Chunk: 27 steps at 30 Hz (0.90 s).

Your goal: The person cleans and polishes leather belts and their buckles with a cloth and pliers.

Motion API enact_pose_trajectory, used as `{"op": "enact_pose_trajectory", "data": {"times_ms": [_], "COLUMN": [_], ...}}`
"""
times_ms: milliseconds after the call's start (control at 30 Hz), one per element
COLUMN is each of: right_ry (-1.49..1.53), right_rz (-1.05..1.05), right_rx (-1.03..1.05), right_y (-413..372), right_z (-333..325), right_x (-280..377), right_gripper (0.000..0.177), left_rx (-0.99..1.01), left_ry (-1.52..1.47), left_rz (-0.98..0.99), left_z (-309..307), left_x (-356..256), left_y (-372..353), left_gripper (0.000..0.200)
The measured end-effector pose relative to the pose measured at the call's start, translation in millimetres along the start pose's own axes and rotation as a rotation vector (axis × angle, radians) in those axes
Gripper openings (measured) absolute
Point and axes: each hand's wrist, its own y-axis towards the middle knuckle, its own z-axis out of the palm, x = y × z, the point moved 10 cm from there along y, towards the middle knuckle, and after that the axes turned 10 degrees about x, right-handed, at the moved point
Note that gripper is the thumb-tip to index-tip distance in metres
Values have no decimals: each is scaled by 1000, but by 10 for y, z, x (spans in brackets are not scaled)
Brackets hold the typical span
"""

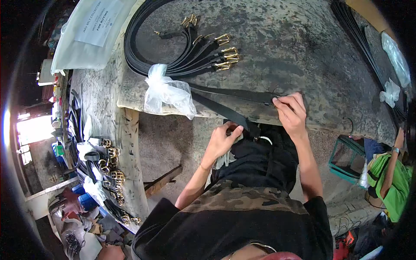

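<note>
A bundle of black belts (pixel 134 47) lies curled on the worktable, with gold buckles (pixel 225 54) at the ends and clear plastic (pixel 167 91) wrapped around it. Two black straps run from the plastic toward me. My left hand (pixel 225 141) is closed on the lower strap (pixel 221 110) at the table's front edge. Its fingers partly hide that strap, whose end hangs over my lap. My right hand (pixel 292 112) pinches the tip of the upper strap (pixel 234 92) just above the tabletop. A small dark loop or fitting sits near that tip.
The stained worktable (pixel 303 52) has a front edge close to my body. A white labelled bag (pixel 86 39) lies at the back left. More buckled belts (pixel 113 164) hang at left; long straps (pixel 368 56) lie at right. A person in a green shirt (pixel 396 182) is at far right.
</note>
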Motion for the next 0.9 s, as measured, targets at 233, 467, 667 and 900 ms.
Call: {"op": "enact_pose_trajectory", "data": {"times_ms": [233, 467, 667, 900], "right_ry": [-20, -50, -44, -66], "right_rz": [-114, -117, -62, -137], "right_rx": [-80, -68, 54, -66], "right_y": [-30, 259, 313, 188], "right_z": [-95, -268, -136, -104], "right_x": [114, 101, -148, -75], "right_gripper": [29, 30, 28, 29], "left_rx": [112, 54, 196, -297], "left_ry": [-308, -693, -458, 142], "left_rz": [-69, -71, 43, 592], "left_z": [195, 307, 241, -320], "left_x": [-76, -343, -734, -1515], "left_y": [173, 524, 544, 247], "left_gripper": [32, 27, 19, 35]}}
